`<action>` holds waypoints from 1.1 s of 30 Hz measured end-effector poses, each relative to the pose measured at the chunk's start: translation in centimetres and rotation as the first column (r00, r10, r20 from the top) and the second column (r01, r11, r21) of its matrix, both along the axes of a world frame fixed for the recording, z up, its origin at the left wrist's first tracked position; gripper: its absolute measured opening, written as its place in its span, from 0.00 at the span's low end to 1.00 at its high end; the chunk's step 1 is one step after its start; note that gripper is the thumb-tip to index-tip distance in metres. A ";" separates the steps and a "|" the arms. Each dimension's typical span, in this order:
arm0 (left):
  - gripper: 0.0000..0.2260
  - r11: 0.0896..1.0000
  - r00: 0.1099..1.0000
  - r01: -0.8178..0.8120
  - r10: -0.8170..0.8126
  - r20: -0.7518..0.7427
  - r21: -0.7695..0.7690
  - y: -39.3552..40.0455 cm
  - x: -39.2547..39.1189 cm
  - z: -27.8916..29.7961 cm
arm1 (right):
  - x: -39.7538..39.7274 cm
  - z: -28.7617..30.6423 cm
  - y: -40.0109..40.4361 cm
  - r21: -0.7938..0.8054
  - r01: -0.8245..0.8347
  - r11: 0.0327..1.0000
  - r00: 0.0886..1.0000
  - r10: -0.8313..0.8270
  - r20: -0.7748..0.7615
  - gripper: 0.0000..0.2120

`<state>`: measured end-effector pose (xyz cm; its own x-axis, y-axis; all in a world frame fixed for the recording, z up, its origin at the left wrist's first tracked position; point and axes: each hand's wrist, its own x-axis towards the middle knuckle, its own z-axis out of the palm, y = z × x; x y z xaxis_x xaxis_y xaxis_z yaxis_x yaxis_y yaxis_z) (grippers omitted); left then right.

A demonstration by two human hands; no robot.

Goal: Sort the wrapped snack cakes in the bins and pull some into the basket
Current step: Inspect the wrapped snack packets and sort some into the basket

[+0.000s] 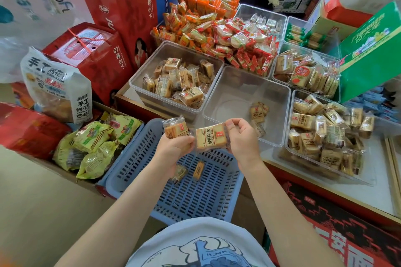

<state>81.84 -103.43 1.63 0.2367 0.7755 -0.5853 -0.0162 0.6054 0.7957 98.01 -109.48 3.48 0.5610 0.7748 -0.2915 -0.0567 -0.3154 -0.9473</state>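
Both hands are raised above the blue slotted basket point(184, 197), each with its fingers curled round a wrapped snack cake. The left hand point(173, 147) grips one cake point(175, 128) from below, so only the top of the wrapper stands clear of the fingers point(186, 141). The right hand point(242, 136) pinches a second cake point(211, 136) by its right end, label facing up; its thumb and fingertips cover that edge. The two wrappers sit just beside each other, and whether they touch is hard to tell.

Two more cakes point(191, 171) lie on the basket floor, partly blurred and partly behind the left wrist. On the counter point(377, 197) beyond, the near clear bin point(238, 91) holds only a few cakes in its right corner. The left bin point(175, 80) and the right bin point(325, 134) are piled with similar ones. The right bin's far side is cut off by a green box point(371, 54).
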 end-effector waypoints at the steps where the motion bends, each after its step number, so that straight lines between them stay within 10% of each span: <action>1: 0.10 0.998 0.997 0.019 -0.015 -0.071 0.054 0.1 -0.2 -0.2 | 0.0 0.2 0.0 0.005 -0.023 1.000 1.000 0.022 0.021 0.08; 6: 0.18 0.921 0.975 0.175 -0.112 -0.193 0.349 0.5 -1.3 0.8 | 0.8 1.8 0.1 -0.017 -0.214 0.977 0.972 0.214 0.098 0.04; 12: 0.20 0.826 0.843 0.510 -0.535 0.051 0.240 0.6 -1.0 2.4 | -0.4 2.9 0.4 0.011 -0.408 0.913 0.913 0.408 -0.009 0.03; 20: 0.18 0.952 0.955 0.206 -0.246 0.165 0.227 0.4 -1.4 1.0 | 0.3 2.0 0.1 -0.001 -0.366 0.931 0.931 0.366 -0.006 0.12; 33: 0.16 0.947 0.938 0.236 -0.280 0.204 0.217 0.1 -0.7 1.7 | 0.0 2.0 0.5 0.044 -0.198 0.979 0.978 0.195 0.080 0.06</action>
